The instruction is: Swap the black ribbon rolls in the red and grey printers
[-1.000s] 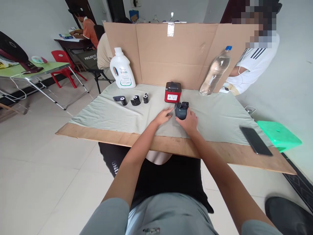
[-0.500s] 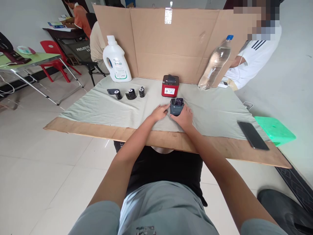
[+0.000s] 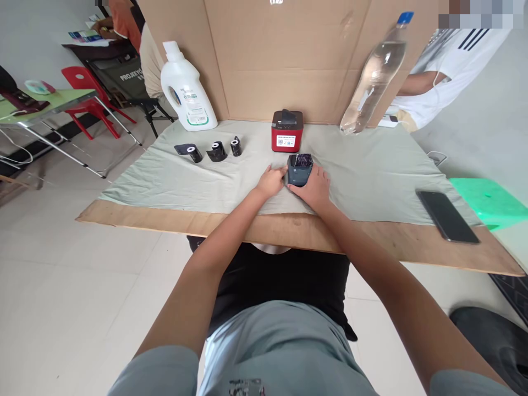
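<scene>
A small dark blue-grey box, which looks like a label printer point(image 3: 300, 175), sits on the cloth in front of me. Its top shows a shiny black panel or opening that I cannot make out clearly. My right hand point(image 3: 315, 188) is wrapped round its right side, thumb along the front. At its left side is my left hand point(image 3: 271, 181), with a finger stretched out to touch the edge and the others loosely bent. Just behind stands a red box-shaped device point(image 3: 287, 135) with a dark top and a white label.
Several black rolls with white cores point(image 3: 216, 151) lie left on the cloth. A white jug point(image 3: 188, 91) and a tilted clear bottle point(image 3: 375, 82) stand before a cardboard screen point(image 3: 284, 82). A phone point(image 3: 447, 215) lies at right, near a green stool point(image 3: 489, 198). People sit beyond the screen.
The head view has tilted down and come slightly closer. Both hands stay at the label printer, with little visible change in their hold.
</scene>
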The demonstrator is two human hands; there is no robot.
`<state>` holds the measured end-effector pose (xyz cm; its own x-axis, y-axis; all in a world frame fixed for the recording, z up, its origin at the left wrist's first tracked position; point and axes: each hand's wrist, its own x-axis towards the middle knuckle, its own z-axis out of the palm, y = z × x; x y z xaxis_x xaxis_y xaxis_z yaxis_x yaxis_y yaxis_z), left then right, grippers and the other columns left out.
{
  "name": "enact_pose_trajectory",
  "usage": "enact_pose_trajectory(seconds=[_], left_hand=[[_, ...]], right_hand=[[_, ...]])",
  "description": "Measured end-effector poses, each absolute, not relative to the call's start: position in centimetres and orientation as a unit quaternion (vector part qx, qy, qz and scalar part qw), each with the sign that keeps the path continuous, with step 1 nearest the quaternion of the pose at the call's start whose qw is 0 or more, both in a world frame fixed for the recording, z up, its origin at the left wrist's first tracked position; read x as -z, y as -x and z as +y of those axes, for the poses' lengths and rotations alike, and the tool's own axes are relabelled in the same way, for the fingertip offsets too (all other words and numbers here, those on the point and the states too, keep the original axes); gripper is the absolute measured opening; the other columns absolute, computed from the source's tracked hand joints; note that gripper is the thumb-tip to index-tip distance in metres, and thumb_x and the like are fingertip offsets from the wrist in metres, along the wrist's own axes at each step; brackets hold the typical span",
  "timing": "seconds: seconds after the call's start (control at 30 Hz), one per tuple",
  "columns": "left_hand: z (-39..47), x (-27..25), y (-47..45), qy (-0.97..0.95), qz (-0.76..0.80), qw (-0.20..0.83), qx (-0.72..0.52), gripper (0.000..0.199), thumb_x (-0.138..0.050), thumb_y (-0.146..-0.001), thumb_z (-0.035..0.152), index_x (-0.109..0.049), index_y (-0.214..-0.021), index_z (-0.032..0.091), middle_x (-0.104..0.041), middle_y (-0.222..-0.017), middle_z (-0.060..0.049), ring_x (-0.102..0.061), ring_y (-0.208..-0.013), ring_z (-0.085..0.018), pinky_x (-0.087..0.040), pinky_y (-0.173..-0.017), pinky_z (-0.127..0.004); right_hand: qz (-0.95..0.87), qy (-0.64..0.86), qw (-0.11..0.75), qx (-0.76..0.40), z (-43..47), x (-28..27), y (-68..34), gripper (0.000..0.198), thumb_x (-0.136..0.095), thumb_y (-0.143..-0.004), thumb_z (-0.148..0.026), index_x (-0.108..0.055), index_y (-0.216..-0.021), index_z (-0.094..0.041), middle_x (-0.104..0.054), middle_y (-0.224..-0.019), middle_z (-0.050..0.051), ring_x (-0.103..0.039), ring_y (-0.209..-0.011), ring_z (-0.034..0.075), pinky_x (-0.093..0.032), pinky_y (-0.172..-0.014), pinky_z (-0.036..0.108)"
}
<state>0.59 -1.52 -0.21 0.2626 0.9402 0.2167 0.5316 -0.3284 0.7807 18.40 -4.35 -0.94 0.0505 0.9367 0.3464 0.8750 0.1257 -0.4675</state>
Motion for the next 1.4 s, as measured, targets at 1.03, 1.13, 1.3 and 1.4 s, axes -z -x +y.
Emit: enact_pose_trajectory(seconds=[1.03, 1.13, 1.3, 1.4], left_hand=[[-1.4, -0.2, -0.9, -0.811, 0.525, 0.134, -0.222, 0.063, -0.047, -0.085, -0.001, -0.064, -0.143, 0.016, -0.063, -0.147, -0.013, -0.061, -0.135, -0.03, -0.021, -0.132, -0.049], [-1.7, -0.5, -1.1, -0.818, 0.537, 0.094, -0.183, 0.062, -0.043, -0.089, 0.001, -0.06, -0.147, 0.017, -0.064, -0.147, -0.011, -0.063, -0.134, -0.026, -0.026, -0.131, -0.048], [-1.7, -0.4, -1.1, -0.815, 0.541, 0.098, -0.183, 0.064, -0.039, -0.09, 0.0, -0.058, -0.149, 0.017, -0.064, -0.147, -0.01, -0.063, -0.135, -0.024, -0.031, -0.129, -0.047], [-1.7, -0.2, -0.9, -0.811, 0.532, 0.12, -0.212, 0.062, -0.039, -0.091, 0.001, -0.058, -0.148, 0.015, -0.063, -0.148, -0.01, -0.061, -0.137, -0.024, -0.036, -0.127, -0.043]], right_hand=[[-0.672, 0.674, 0.305, -0.034, -4.4, 1.0, -18.3, 0.094, -0.084, -0.063, -0.062, -0.04, -0.131, -0.013, -0.054, -0.133, 0.023, -0.05, -0.123, 0.043, -0.041, -0.107, 0.06], [-0.67, 0.677, 0.304, -0.038, -4.5, 0.9, -18.3, 0.093, -0.085, -0.062, -0.06, -0.04, -0.13, -0.014, -0.054, -0.132, 0.022, -0.05, -0.122, 0.042, -0.041, -0.107, 0.058], [-0.66, 0.676, 0.325, -0.057, -4.6, 0.9, -18.2, 0.093, -0.089, -0.059, -0.056, -0.042, -0.128, -0.014, -0.051, -0.132, 0.022, -0.048, -0.124, 0.042, -0.039, -0.109, 0.059], [-0.64, 0.666, 0.375, -0.078, -4.5, 0.9, -18.3, 0.083, -0.085, -0.066, -0.056, -0.046, -0.127, -0.015, -0.046, -0.135, 0.021, -0.043, -0.131, 0.041, -0.036, -0.113, 0.06]])
